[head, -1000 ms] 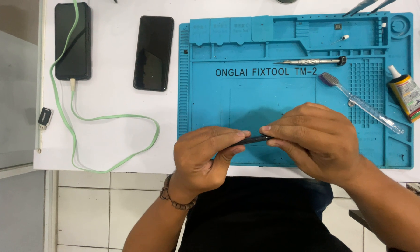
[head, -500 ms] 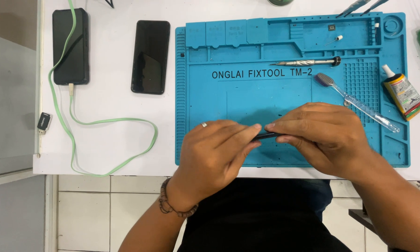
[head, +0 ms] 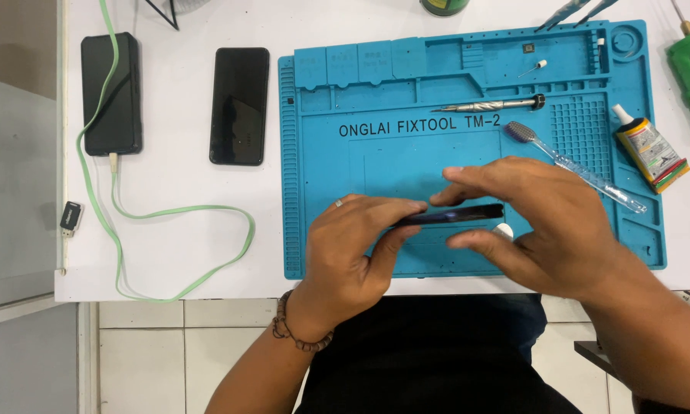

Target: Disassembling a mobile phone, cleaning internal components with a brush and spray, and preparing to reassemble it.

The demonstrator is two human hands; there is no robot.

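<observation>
Left hand [head: 353, 257] and right hand [head: 548, 226] fingers now spread, clamped on dark phone [head: 456, 215], edge-on over blue mat [head: 322, 153]

Single head-worn view, looking steeply down from above, close over white table [head: 184, 253]. Blue work mat [head: 406, 161] lies just beyond fingers [head: 406, 208]; wearer's lap below them, at bottom edge.

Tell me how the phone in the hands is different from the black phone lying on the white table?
The held phone is up on its thin edge, so only a dark sliver shows; the lying phone is flat, its whole dark face showing. The held phone is pinched between the left hand and right hand over the blue mat; the lying phone is untouched on the white table beside the mat. Both look dark and slim.
</observation>
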